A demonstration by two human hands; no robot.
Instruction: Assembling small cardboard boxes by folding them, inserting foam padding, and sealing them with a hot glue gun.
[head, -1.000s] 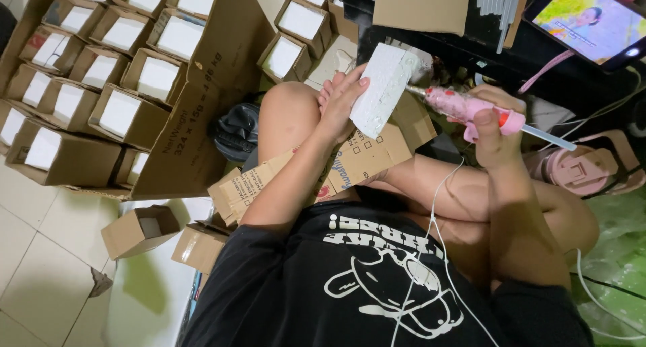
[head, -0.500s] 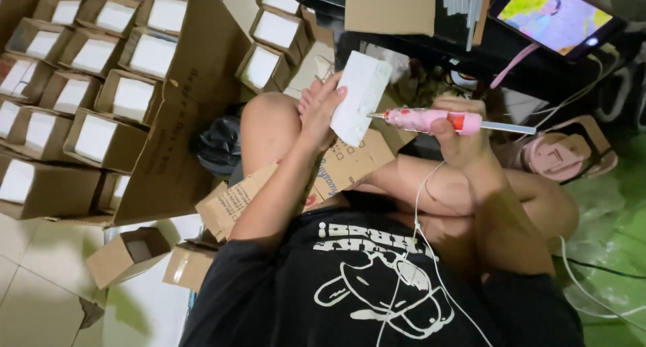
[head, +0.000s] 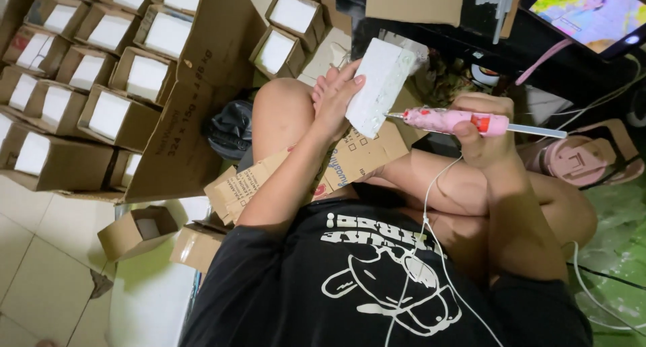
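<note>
My left hand (head: 336, 94) grips a white foam block (head: 380, 84) and holds it tilted above my raised knee. In my right hand (head: 481, 128) is a pink glue gun (head: 457, 121) with a clear glue stick sticking out of its back. Its nozzle touches the lower right edge of the block. A white cord (head: 431, 205) runs from the gun down across my black printed shirt. A flattened brown cardboard piece (head: 269, 179) lies across my lap under my left forearm.
Several small open cardboard boxes with white foam inserts (head: 108, 111) fill the floor at left and top. Two empty small boxes (head: 138, 229) sit by my left side on pale tiles. A lit screen (head: 592, 14) stands top right, with a pink round object (head: 582, 162) below it.
The foam block has turned more upright in my left hand. The glue gun has levelled out and its nozzle has come up against the block's lower edge.
</note>
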